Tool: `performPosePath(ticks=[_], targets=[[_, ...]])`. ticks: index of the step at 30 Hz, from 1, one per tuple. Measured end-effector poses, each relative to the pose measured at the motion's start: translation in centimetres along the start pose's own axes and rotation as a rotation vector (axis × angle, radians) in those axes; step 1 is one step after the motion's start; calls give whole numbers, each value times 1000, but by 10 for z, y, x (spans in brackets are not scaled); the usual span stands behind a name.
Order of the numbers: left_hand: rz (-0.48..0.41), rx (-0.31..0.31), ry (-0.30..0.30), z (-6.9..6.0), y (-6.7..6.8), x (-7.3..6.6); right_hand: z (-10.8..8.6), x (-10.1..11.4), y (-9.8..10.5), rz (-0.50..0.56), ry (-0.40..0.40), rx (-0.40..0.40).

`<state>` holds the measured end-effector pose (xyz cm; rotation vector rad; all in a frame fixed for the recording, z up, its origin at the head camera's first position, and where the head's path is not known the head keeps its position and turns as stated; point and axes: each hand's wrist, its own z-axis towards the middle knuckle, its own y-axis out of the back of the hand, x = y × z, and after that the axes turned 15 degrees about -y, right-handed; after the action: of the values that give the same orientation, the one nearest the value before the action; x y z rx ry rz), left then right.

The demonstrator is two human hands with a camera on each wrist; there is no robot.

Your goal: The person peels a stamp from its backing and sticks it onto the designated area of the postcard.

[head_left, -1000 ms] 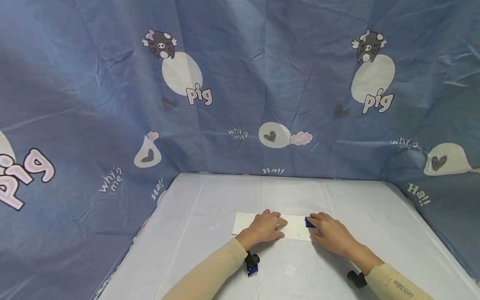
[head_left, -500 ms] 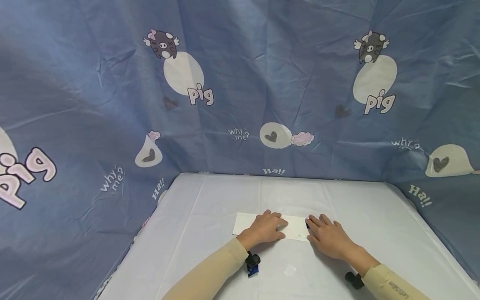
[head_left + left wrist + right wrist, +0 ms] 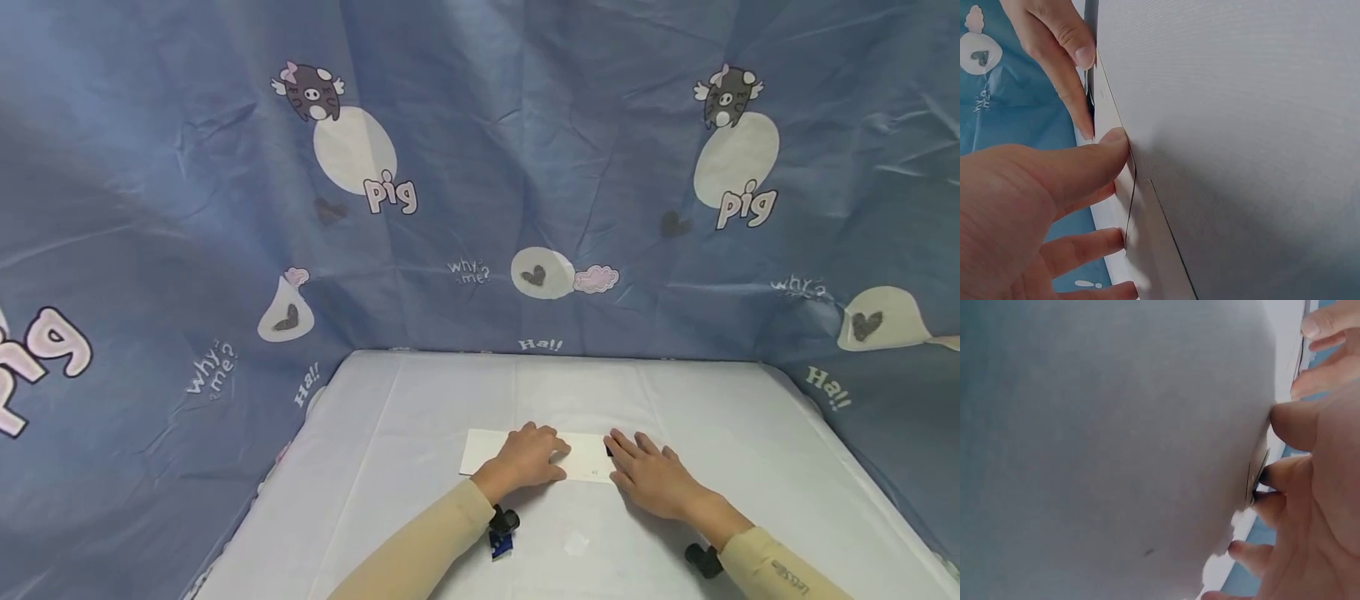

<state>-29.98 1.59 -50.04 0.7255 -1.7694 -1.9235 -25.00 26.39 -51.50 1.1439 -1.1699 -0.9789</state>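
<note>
A long white card-like strip (image 3: 588,461) lies flat across the table, a small faint mark near its right front corner. My left hand (image 3: 525,457) rests on its middle with fingers spread; in the left wrist view the thumb of that hand (image 3: 1054,187) touches the strip's near edge. At the right end, the fingers of my right hand (image 3: 654,479) lie extended over a small dark blue piece (image 3: 609,451), mostly hidden beneath them. Seen from the right wrist, the fingertips of this hand (image 3: 1310,487) touch the strip's end; what lies under them is unclear.
A blue glossy packet-like piece (image 3: 501,547) lies beneath the left wrist, partly covered by a black wrist camera (image 3: 506,522). Nearby is a small pale patch (image 3: 577,543) on the white tablecloth (image 3: 420,400). Blue printed curtain (image 3: 450,192) encloses the back and sides.
My right hand's fingers have straightened and spread over the blue piece, covering more of it. The left hand stays in place on the strip. The head view has shifted slightly.
</note>
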Motion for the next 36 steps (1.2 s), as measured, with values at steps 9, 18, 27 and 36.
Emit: performPosePath(ticks=[9,18,27,36], targets=[[-28,-5,18,-4,-3,1,-5,-4,8,30,-2,5],[-22,-14,6,-5,-4,1,-15,0,9,-39,22,2],[-36,-21,4,-5,-1,-1,-18,2,8,-50,-11,97],[-37,-19,11,-6,1,-2,-20,9,7,-98,-37,86]])
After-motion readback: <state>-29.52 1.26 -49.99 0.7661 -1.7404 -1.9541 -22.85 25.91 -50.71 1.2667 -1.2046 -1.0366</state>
